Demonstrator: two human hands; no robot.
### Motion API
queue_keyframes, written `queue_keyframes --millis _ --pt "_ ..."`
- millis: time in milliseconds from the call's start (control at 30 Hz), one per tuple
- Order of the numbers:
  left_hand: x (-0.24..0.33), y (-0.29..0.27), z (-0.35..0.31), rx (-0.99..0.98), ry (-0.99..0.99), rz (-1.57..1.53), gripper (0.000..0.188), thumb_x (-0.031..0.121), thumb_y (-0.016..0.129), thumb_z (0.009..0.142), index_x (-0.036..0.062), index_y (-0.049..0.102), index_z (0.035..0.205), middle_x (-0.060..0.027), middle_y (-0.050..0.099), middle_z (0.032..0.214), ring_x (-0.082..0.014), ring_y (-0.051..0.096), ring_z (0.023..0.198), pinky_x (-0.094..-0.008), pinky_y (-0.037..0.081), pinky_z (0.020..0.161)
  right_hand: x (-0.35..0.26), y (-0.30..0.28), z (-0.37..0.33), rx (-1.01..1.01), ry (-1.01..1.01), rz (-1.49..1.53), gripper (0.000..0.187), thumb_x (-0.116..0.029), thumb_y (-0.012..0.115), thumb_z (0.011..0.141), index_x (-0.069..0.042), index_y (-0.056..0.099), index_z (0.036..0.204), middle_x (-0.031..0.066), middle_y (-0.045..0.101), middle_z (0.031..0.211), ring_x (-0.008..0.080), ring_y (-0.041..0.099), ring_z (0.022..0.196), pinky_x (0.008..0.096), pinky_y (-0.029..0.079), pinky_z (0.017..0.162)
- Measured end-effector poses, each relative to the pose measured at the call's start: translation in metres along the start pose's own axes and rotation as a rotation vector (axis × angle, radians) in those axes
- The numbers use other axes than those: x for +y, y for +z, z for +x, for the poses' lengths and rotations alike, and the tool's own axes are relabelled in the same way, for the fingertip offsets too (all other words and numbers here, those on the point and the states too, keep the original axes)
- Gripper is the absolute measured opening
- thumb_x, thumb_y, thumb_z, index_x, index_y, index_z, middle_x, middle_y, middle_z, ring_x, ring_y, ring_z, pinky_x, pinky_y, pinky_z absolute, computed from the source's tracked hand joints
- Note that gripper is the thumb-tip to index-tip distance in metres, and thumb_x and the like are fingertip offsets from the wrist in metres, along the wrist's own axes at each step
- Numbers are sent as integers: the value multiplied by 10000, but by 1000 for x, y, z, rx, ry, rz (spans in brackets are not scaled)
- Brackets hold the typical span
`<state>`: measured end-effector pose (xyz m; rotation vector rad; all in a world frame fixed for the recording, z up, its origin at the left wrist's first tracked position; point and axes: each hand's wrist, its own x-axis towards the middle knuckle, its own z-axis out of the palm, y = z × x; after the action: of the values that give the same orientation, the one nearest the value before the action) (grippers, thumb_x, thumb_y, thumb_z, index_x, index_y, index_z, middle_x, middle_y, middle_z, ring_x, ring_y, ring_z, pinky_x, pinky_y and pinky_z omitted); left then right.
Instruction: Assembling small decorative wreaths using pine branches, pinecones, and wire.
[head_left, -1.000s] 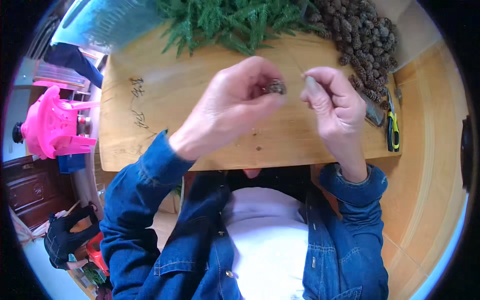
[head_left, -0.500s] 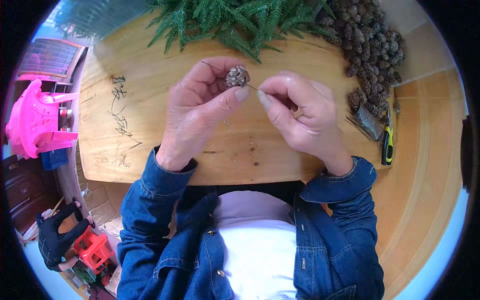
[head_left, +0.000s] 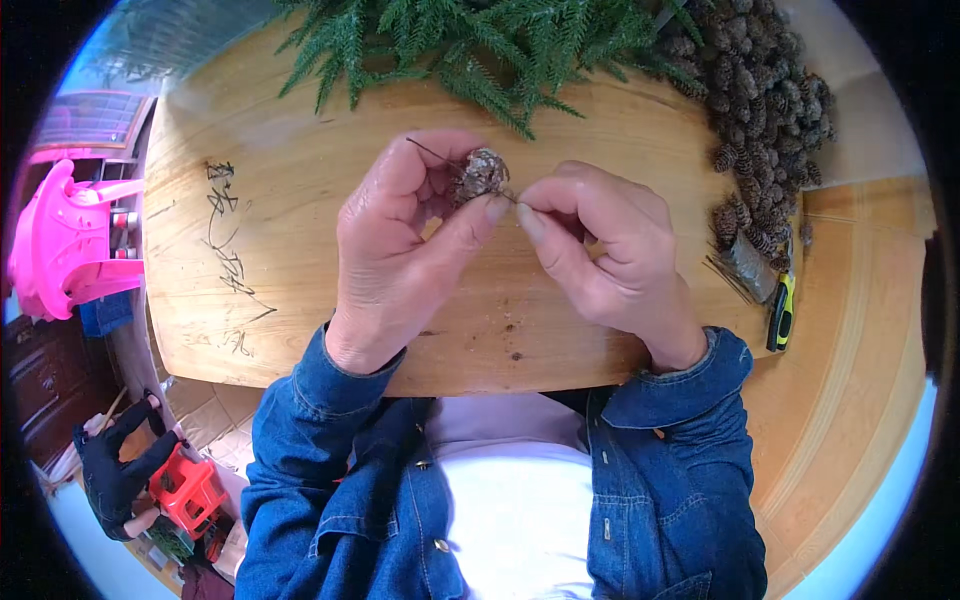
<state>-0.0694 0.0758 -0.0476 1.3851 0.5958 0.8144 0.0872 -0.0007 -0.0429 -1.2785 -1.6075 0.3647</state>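
A small pine cone point(head_left: 483, 172) is held up over the table, with my left hand point(head_left: 400, 240) closed around it, thumb below and fingers behind. A thin dark wire point(head_left: 432, 152) sticks out from its left side past my left fingers. To the right of the cone, the thumb and forefinger of my right hand point(head_left: 610, 245) pinch another stretch of wire close to the cone's side. The two thumbs are close together, a little apart. My curled left fingers are partly hidden behind the thumb and palm.
Green artificial fir sprigs point(head_left: 470, 45) lie along the far side of the wooden table point(head_left: 270, 290). A pile of pine cones point(head_left: 765, 110) covers its right far corner, with a bundle of wires point(head_left: 750, 270) and a yellow-black cutter point(head_left: 783, 312) nearby. A pink chair point(head_left: 65, 240) and a seated person point(head_left: 115, 470) are at left.
My right fingers have come closer to the pine cone along the wire. The cone has turned, and more of the wire on its left shows. The view has shifted slightly.
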Motion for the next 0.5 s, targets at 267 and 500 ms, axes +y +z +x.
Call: queue_keyframes --millis 267,500 --pt "-2 0 -1 8 33 53 304 -75 653 800 -28 526 1073 -34 583 965 -72 561 847 -196 474 750 -2 3 -3 31 33 -11 82 41 643 794 15 602 860 49 540 664 101 480 519 228 369 467" --pt "-12 2 -2 76 177 226 313 -90 667 771 -23 528 1043 -31 569 911 -65 548 790 -187 461 656 -4 6 -6 50 32 -20 87 42 646 795 12 607 866 41 557 655 85 493 510 217 389 466"
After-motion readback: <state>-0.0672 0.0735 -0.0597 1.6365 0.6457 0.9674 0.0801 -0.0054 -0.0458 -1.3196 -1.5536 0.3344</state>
